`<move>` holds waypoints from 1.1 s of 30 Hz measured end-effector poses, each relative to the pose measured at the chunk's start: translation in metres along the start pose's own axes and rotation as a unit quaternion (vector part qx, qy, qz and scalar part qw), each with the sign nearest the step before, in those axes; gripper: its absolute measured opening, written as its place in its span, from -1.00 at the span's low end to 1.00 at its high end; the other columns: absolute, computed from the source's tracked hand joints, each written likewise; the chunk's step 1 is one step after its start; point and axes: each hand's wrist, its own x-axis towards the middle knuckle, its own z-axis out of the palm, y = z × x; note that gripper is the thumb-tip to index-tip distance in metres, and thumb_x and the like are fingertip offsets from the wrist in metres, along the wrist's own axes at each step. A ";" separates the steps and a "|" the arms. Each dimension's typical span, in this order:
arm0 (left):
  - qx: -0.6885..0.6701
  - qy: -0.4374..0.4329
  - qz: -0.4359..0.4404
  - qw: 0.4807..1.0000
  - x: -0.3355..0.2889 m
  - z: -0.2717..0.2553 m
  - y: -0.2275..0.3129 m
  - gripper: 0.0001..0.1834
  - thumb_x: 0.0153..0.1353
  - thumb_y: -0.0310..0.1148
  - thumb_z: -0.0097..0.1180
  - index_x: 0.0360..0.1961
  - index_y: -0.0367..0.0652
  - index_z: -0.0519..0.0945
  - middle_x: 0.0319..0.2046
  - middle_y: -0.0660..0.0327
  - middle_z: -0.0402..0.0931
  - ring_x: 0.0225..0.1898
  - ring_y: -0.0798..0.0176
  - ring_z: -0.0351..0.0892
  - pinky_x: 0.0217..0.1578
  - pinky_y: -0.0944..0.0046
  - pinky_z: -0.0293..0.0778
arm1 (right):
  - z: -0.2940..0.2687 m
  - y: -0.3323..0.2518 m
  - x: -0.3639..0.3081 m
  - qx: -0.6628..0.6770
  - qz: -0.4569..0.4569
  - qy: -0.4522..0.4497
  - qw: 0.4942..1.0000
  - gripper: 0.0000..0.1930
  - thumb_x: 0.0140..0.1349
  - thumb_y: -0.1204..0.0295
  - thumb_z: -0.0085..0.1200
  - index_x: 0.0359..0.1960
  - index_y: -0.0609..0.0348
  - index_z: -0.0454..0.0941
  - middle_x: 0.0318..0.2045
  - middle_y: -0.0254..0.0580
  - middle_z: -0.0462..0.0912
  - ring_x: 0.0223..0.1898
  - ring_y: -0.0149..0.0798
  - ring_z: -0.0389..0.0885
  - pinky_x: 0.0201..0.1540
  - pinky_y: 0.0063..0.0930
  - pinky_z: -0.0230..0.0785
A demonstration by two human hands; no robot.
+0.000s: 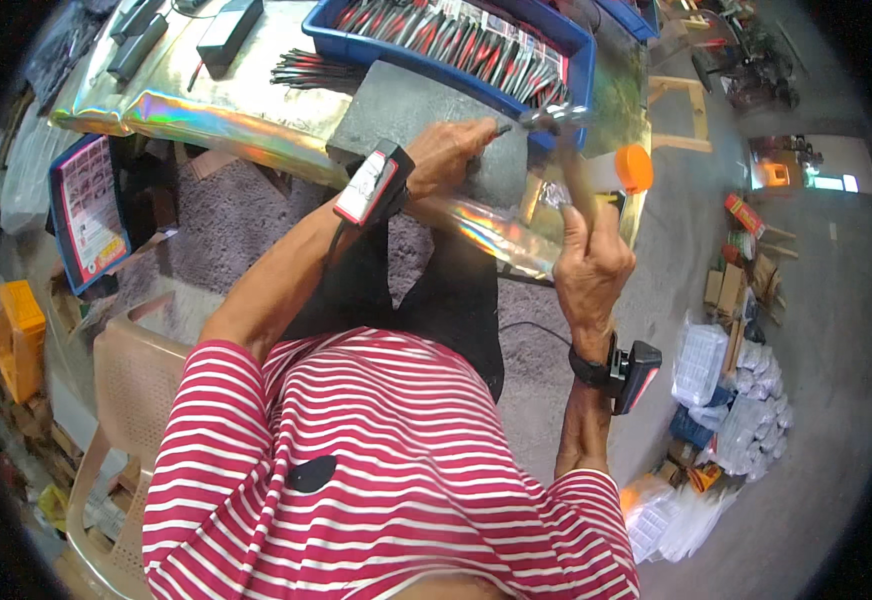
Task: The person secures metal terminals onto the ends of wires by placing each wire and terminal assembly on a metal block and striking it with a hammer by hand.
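A grey block (396, 110) with a flat top lies on the table's near side. Over it my left hand (448, 158) is closed, pinching a small thin dark piece (502, 130) whose tip sticks out past the fingers. My right hand (596, 262) is wrapped round the handle of a hammer (576, 180). The hammer's shiny metal head is raised near the block's right end and smeared by motion. Just right of the handle is a white bottle with an orange lid (633, 169).
Behind the block a blue crate (406, 52) holds many slim black and red pieces. A bundle of dark thin pieces (318, 70) lies left of it. Dark boxes (228, 38) lie farther left. A plastic chair (136, 370) stands at my left; wrapped packs (741, 400) lie on the floor at right.
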 end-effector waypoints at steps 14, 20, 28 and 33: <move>-0.104 0.081 -0.123 0.984 0.020 -0.019 -0.006 -0.87 0.02 -0.57 -0.09 -0.36 -0.25 0.30 -0.59 0.10 0.38 -0.54 0.16 0.40 -0.56 0.26 0.34 | 0.094 0.006 -0.037 0.603 0.457 -0.052 0.652 -0.70 0.18 0.25 -0.13 -0.52 0.27 0.36 -0.77 -0.30 0.35 -0.81 -0.60 0.20 -0.84 -0.76 0.02; 0.032 0.153 -0.076 0.985 0.063 -0.049 -0.066 -0.89 -0.02 -0.46 -0.06 -0.43 -0.22 0.35 -0.59 -0.04 0.43 -0.52 -0.09 0.47 -0.56 0.12 0.37 | 0.094 0.013 -0.036 0.583 0.447 -0.109 0.670 -0.68 0.17 0.22 -0.16 -0.44 0.30 0.35 -0.76 -0.20 0.38 -0.79 -0.49 0.30 -0.80 -0.67 0.18; 0.214 -0.015 -0.132 0.968 0.086 -0.060 -0.129 -0.83 0.02 -0.36 -0.03 -0.38 -0.21 0.36 -0.52 0.05 0.45 -0.48 -0.01 0.44 -0.47 0.12 0.32 | 0.107 0.039 -0.045 0.318 0.296 -0.162 0.886 -0.55 0.20 0.12 -0.26 -0.60 0.31 0.36 -0.74 -0.03 0.38 -0.68 -0.20 0.40 -0.61 -0.41 0.21; 0.276 -0.033 -0.161 0.947 0.079 -0.054 -0.166 -0.79 -0.01 -0.36 0.01 -0.36 -0.20 0.34 -0.48 0.03 0.45 -0.43 -0.03 0.45 -0.45 0.10 0.32 | 0.087 0.060 -0.037 0.431 0.446 -0.179 0.764 -0.52 0.20 0.09 -0.28 -0.55 0.34 0.39 -0.75 -0.25 0.41 -0.75 -0.51 0.33 -0.74 -0.66 0.14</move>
